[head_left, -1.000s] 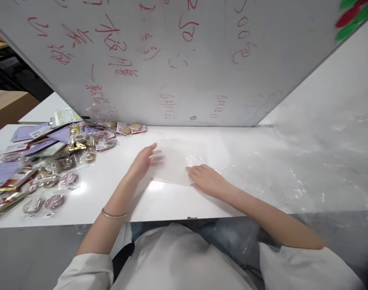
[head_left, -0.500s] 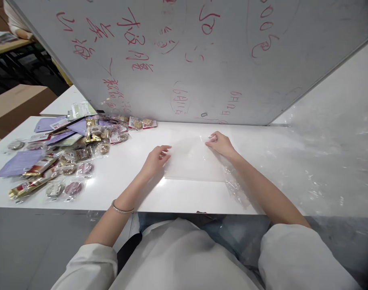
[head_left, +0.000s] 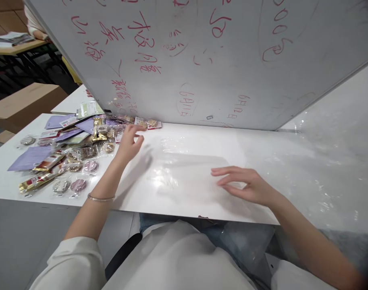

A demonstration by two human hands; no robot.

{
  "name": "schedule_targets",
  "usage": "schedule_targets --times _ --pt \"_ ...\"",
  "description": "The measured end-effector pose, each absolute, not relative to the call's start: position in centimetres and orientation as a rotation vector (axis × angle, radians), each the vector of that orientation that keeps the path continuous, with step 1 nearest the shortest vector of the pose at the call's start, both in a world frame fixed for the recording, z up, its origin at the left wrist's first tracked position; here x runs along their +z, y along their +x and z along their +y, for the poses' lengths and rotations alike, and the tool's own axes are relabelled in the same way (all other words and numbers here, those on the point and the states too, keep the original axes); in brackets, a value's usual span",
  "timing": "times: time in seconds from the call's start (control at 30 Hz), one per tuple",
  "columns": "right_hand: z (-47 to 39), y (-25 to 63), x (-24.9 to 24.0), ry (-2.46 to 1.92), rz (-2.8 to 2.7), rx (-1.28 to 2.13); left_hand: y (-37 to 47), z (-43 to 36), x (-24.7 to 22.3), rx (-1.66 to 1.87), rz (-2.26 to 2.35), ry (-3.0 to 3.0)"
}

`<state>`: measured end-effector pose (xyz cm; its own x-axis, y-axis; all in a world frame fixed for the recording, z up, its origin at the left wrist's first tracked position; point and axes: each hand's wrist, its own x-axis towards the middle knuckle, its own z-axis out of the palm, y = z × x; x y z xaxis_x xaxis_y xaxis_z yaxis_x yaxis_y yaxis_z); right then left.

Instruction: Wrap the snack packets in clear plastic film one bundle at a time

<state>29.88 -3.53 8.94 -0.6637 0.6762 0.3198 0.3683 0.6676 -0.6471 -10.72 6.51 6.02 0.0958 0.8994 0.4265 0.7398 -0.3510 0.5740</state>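
Observation:
A clear plastic bag point(head_left: 184, 171) lies flat on the white table, its edges hard to make out. My left hand point(head_left: 130, 143) is raised beside the right end of a pile of small wrapped snacks point(head_left: 88, 152), fingers apart and holding nothing. Over the right part of the clear bag, my right hand point(head_left: 247, 183) hovers with its fingers spread and nothing in them. The pile holds purple packets point(head_left: 31, 158), gold-wrapped sticks point(head_left: 35, 182) and round items in clear wrappers point(head_left: 78, 185).
A whiteboard point(head_left: 171, 72) with red writing stands along the table's back edge. Clear plastic sheeting point(head_left: 319, 173) covers the right side. Cardboard boxes point(head_left: 26, 104) stand at the left. A person's arm point(head_left: 35, 28) shows at the upper left, near papers on another table.
My left hand has moved left to the snack pile. My right hand has let go of the clear plastic and moved right and nearer me. The plastic now lies flat. The view has shifted slightly.

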Motion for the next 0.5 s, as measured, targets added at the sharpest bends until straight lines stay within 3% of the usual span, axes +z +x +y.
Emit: schedule_targets --times 0.13,0.3,0.5 --pt "-5.9 29.7 6.9 -1.054 -2.512 0.758 -11.4 11.5 4.5 0.758 2.124 2.048" --pt "-5.5 28.3 4.5 -1.095 -2.63 0.716 -10.1 15.1 3.4 0.423 2.188 2.252" --pt "-3.9 27.6 6.2 -1.222 -2.542 0.856 -9.7 16.3 3.1 0.275 2.247 2.227"
